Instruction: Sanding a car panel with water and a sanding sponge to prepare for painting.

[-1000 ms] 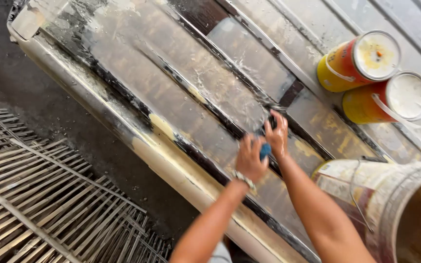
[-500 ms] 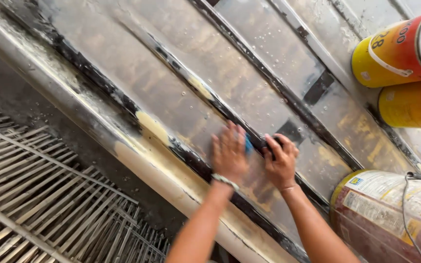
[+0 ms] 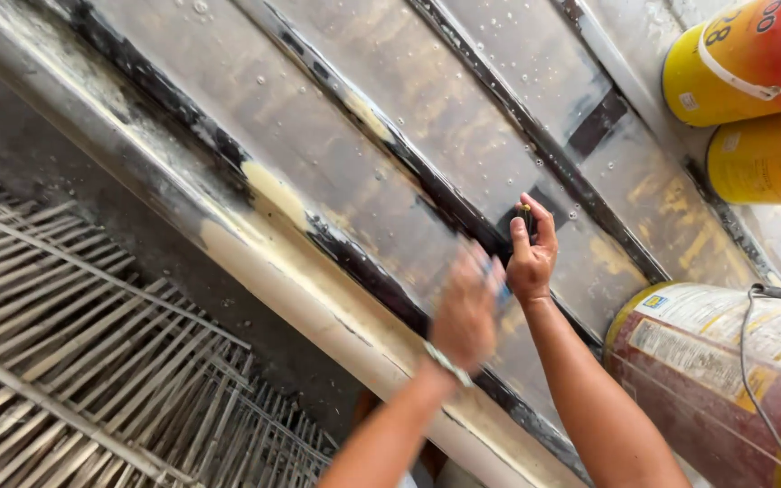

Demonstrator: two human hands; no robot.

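- Right hand (image 3: 531,255) is closed around a small dark tool (image 3: 525,215), whose tip shows at 12 o'clock above the thumb.
- Left hand (image 3: 465,307), blurred, grip unclear, lies at 8 o'clock, touching the wet metal panel (image 3: 336,154).
- Paint cans (image 3: 743,63) sit at 2 o'clock.

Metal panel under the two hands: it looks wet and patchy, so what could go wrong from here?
1. The metal panel is beaded with water droplets, so the right hand, pinching a small dark tool, might slip along it.
2. The left hand is motion-blurred close beside the right; the two could knock together.
3. The large paint bucket sits right beside the right forearm, and an elbow swing might bump it.
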